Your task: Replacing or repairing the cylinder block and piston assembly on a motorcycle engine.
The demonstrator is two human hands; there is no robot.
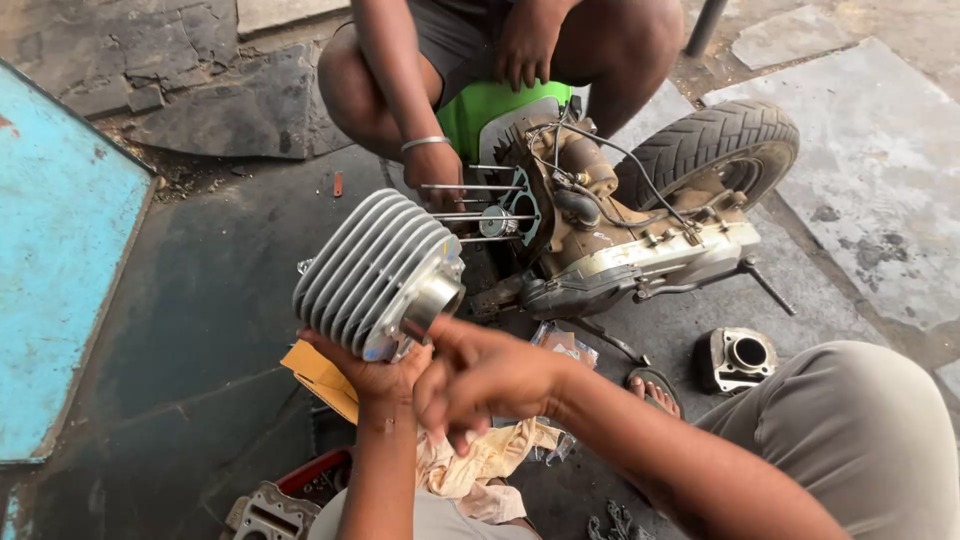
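My left hand [372,378] holds up a finned silver engine cylinder [378,268] from beneath, its open bore facing right. My right hand [490,378] is curled against the cylinder's bore end, fingers at the sleeve rim. Beyond it lies a scooter engine [610,245] with long studs [470,200] sticking out toward the cylinder and a piston between them. Another person squats behind it, one hand [432,168] on the studs, the other hand [525,50] resting on a knee.
A rear tyre [715,150] is attached to the engine at right. Another cylinder [737,357] lies on the ground at right. A cloth [480,465] and a brown envelope [320,375] lie beneath my hands. A blue panel [55,260] lies at left. A metal part [268,515] sits at bottom left.
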